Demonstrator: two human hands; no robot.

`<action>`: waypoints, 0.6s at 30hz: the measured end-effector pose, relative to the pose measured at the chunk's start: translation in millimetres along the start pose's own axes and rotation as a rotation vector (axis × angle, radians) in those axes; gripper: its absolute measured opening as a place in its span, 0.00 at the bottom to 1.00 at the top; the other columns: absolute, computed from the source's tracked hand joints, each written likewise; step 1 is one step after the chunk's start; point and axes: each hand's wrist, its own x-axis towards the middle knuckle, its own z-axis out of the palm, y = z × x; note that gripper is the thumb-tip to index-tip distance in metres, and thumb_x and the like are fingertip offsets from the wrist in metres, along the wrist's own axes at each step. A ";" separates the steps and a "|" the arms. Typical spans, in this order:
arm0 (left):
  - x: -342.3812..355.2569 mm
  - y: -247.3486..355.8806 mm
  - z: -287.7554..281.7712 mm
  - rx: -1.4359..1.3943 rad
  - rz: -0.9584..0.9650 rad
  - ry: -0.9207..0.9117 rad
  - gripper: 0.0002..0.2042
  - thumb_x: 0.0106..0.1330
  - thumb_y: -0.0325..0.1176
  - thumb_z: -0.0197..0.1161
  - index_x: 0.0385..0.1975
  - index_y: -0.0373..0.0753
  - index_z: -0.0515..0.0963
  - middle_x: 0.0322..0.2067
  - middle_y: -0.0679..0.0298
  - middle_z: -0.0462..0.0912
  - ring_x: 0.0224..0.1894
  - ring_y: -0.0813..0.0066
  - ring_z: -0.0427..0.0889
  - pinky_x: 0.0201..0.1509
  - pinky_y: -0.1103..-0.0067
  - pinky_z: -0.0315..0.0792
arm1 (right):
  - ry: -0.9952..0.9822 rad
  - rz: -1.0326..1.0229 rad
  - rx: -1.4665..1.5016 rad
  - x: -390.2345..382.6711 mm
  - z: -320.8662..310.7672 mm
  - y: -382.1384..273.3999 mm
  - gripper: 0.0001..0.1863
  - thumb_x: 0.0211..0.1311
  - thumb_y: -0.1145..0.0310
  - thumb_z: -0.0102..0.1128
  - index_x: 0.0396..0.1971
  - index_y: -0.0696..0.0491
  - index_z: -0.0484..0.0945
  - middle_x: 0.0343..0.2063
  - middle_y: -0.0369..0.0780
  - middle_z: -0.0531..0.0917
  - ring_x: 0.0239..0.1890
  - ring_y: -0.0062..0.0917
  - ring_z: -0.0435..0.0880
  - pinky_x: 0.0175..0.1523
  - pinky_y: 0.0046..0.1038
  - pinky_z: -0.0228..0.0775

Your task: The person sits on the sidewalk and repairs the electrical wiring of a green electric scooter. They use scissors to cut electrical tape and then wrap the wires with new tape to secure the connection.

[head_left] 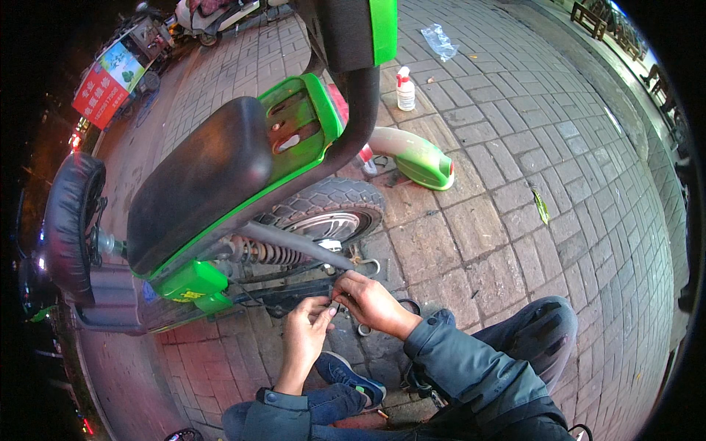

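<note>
Laid in brick paving (500,158). Carries, inward of right edge, far to near: clear bag (440,42), white bottle (405,94), curved green part (426,167), green leaf (541,206).

Green-and-black scooter (195,165), red-and-white bottle (405,95), blue-grey jacket (478,367), grey pavement (588,257) in a brick pattern
</note>
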 end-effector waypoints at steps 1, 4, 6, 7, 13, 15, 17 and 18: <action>-0.3 1.2 -0.3 -0.005 -0.034 0.009 0.07 0.66 0.28 0.69 0.37 0.29 0.82 0.27 0.60 0.87 0.26 0.77 0.85 0.28 0.81 0.77 | 0.015 -0.008 0.014 0.5 0.1 0.2 0.05 0.63 0.74 0.61 0.35 0.58 0.76 0.35 0.47 0.77 0.39 0.47 0.80 0.43 0.41 0.75; 0.0 1.0 -0.8 0.083 -0.005 0.015 0.06 0.65 0.26 0.70 0.35 0.30 0.83 0.26 0.60 0.87 0.25 0.78 0.85 0.29 0.80 0.77 | 0.003 -0.044 0.003 0.9 2.0 1.0 0.05 0.63 0.74 0.61 0.35 0.58 0.76 0.35 0.47 0.77 0.39 0.47 0.80 0.43 0.40 0.75; 0.6 -1.2 -0.3 0.144 0.024 0.014 0.05 0.64 0.25 0.70 0.35 0.30 0.83 0.26 0.61 0.87 0.26 0.78 0.85 0.29 0.80 0.77 | 0.011 -0.038 -0.008 -0.5 2.8 2.3 0.05 0.63 0.73 0.61 0.35 0.58 0.76 0.35 0.47 0.77 0.39 0.47 0.80 0.44 0.40 0.75; 1.0 -2.4 0.3 0.164 0.056 0.033 0.05 0.64 0.25 0.70 0.35 0.30 0.83 0.26 0.61 0.87 0.26 0.78 0.85 0.29 0.79 0.77 | 0.021 -0.038 -0.001 -1.2 3.2 3.2 0.05 0.63 0.73 0.61 0.35 0.58 0.76 0.35 0.47 0.77 0.39 0.47 0.80 0.44 0.40 0.75; 2.8 -3.1 3.9 0.212 0.164 0.080 0.04 0.63 0.24 0.70 0.34 0.32 0.84 0.26 0.63 0.87 0.26 0.80 0.82 0.32 0.79 0.75 | -0.018 -0.033 -0.018 1.8 -1.5 1.6 0.06 0.62 0.73 0.61 0.36 0.58 0.77 0.35 0.47 0.77 0.40 0.48 0.80 0.43 0.40 0.75; 3.9 -3.4 3.5 0.094 0.115 0.058 0.04 0.62 0.24 0.70 0.34 0.32 0.84 0.26 0.63 0.87 0.27 0.81 0.81 0.32 0.80 0.75 | 0.026 0.019 -0.084 3.1 -2.7 -12.3 0.07 0.61 0.73 0.61 0.37 0.57 0.77 0.35 0.47 0.78 0.40 0.47 0.81 0.44 0.41 0.76; 6.4 -5.7 0.6 0.169 0.061 0.066 0.05 0.61 0.26 0.70 0.33 0.33 0.84 0.27 0.59 0.87 0.29 0.76 0.84 0.36 0.76 0.77 | 0.074 0.167 -0.389 -0.4 -2.5 -36.5 0.11 0.57 0.72 0.61 0.40 0.55 0.77 0.38 0.46 0.78 0.40 0.44 0.81 0.44 0.40 0.77; 8.2 -7.5 0.1 0.208 0.104 0.071 0.05 0.61 0.27 0.70 0.32 0.32 0.83 0.26 0.60 0.86 0.29 0.77 0.83 0.36 0.76 0.77 | 0.166 0.190 -0.533 -6.2 0.6 -54.1 0.18 0.51 0.75 0.64 0.44 0.54 0.77 0.38 0.46 0.77 0.42 0.43 0.80 0.47 0.39 0.76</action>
